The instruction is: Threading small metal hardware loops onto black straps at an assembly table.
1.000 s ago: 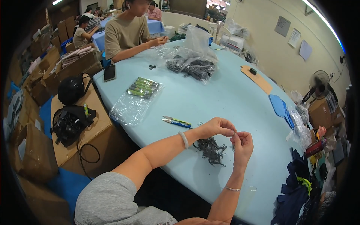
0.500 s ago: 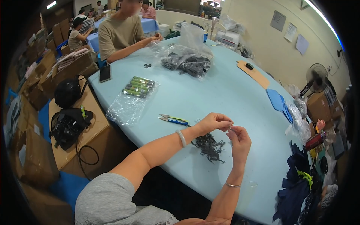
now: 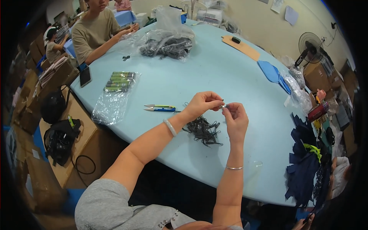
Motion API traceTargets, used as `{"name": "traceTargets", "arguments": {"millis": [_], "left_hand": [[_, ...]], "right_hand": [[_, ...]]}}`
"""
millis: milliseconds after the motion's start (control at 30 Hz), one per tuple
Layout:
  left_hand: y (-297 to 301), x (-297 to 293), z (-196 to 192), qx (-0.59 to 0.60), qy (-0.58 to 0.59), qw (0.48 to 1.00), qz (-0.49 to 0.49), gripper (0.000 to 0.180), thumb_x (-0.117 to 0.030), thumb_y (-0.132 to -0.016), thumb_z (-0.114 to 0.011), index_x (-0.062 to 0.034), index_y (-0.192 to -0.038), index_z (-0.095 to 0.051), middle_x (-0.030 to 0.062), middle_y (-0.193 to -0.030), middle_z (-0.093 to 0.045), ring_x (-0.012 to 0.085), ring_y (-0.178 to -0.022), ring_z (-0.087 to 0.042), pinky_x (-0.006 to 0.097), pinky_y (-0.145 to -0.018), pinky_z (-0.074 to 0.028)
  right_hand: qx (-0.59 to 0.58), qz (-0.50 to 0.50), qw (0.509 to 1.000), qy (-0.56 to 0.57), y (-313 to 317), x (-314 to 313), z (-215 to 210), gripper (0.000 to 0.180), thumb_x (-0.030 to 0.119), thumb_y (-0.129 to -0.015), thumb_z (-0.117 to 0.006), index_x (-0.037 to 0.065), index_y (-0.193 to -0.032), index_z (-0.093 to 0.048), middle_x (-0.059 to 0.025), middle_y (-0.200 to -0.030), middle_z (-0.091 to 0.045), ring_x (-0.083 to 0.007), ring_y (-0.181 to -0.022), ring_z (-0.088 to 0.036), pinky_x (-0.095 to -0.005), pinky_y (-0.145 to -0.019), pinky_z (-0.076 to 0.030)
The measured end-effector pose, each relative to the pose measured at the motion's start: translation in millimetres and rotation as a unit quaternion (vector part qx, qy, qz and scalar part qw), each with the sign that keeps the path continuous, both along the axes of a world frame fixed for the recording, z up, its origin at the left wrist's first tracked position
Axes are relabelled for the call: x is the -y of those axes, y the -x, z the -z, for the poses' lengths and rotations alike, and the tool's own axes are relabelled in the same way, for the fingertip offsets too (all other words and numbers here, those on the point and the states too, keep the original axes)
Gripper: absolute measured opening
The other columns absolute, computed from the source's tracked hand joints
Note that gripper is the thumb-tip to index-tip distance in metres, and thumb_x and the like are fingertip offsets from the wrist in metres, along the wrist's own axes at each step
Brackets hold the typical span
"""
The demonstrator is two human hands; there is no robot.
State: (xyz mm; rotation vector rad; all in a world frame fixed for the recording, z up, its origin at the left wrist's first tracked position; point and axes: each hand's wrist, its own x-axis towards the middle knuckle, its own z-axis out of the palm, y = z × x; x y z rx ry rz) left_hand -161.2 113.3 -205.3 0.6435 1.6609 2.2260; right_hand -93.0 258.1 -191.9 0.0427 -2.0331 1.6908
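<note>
Pale-blue table (image 3: 214,76), cluttered workroom. Small piece (image 3: 223,107) held up over it, too tiny to identify. Left hand (image 3: 201,104) pinches it, thumb to index; right hand (image 3: 236,117) pinches it from the other side, fingertips nearly meeting. Dark cord pile (image 3: 202,131) on the table near the hands. Snips (image 3: 161,108) left of the pile, blades pointing left. Farther out: clear bag (image 3: 109,107) with green-and-dark cylinders (image 3: 120,81), phone (image 3: 85,76), co-worker (image 3: 92,36) at far left edge.

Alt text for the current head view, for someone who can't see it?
Left hand and right hand pinch a tiny item, kind unclear, between them, above a blue table. A tangle of dark cords lies nearby, snips to its left.
</note>
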Motion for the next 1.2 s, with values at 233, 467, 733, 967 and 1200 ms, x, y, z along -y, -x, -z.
{"name": "traceTargets", "arguments": {"millis": [233,467,733,967,1200], "left_hand": [[-0.2,0.8,1.9,-0.021,0.009,1.000,0.013,0.015,-0.013,-0.090,-0.060,-0.0013,-0.099,-0.062,0.0025,-0.092,-0.064,0.0094,-0.084,-0.060,0.025,-0.073,-0.052],[-1.1,-0.7,4.8,-0.053,0.008,0.998,0.024,0.016,-0.013,-0.090,-0.059,-0.0010,-0.101,-0.061,0.0025,-0.092,-0.064,0.0090,-0.084,-0.060,0.025,-0.072,-0.051],[-5.6,-6.3,4.5,-0.166,0.061,0.984,-0.006,0.010,-0.006,-0.089,-0.058,0.0001,-0.094,-0.064,0.0024,-0.092,-0.064,0.0094,-0.082,-0.060,0.024,-0.072,-0.051],[-4.8,-1.7,6.4,-0.147,0.068,0.987,-0.019,0.010,-0.005,-0.089,-0.059,0.0012,-0.094,-0.064,0.0036,-0.095,-0.064,0.0104,-0.086,-0.060,0.024,-0.075,-0.051],[-6.6,-10.3,11.7,-0.148,0.029,0.988,0.038,0.014,-0.001,-0.086,-0.061,-0.0016,-0.100,-0.058,0.0042,-0.097,-0.061,0.0125,-0.088,-0.061,0.026,-0.080,-0.052]], "right_hand": [[-0.011,0.000,1.000,-0.026,-0.9,3.6,-2.3,0.008,0.003,-0.082,-0.065,-0.001,-0.088,-0.062,-0.0052,-0.080,-0.066,-0.0091,-0.072,-0.063,-0.0213,-0.066,-0.050],[0.028,0.028,0.998,-0.052,-2.1,1.7,-0.1,0.008,0.005,-0.081,-0.067,-0.001,-0.086,-0.064,-0.0048,-0.076,-0.067,-0.0088,-0.068,-0.063,-0.0213,-0.063,-0.050],[0.067,0.026,0.996,-0.054,-3.2,-7.5,-0.3,0.009,0.004,-0.079,-0.066,-0.002,-0.086,-0.064,-0.0055,-0.072,-0.067,-0.0096,-0.066,-0.064,-0.0219,-0.062,-0.050],[0.088,-0.024,0.990,0.106,-1.0,-7.0,-2.6,0.018,0.005,-0.083,-0.065,-0.003,-0.099,-0.060,-0.0085,-0.083,-0.066,-0.0113,-0.071,-0.063,-0.0222,-0.063,-0.050],[0.084,-0.046,0.982,0.163,-2.0,-9.8,-0.6,0.019,0.005,-0.085,-0.063,-0.004,-0.102,-0.060,-0.0094,-0.087,-0.066,-0.0121,-0.075,-0.063,-0.0227,-0.066,-0.050]]}}
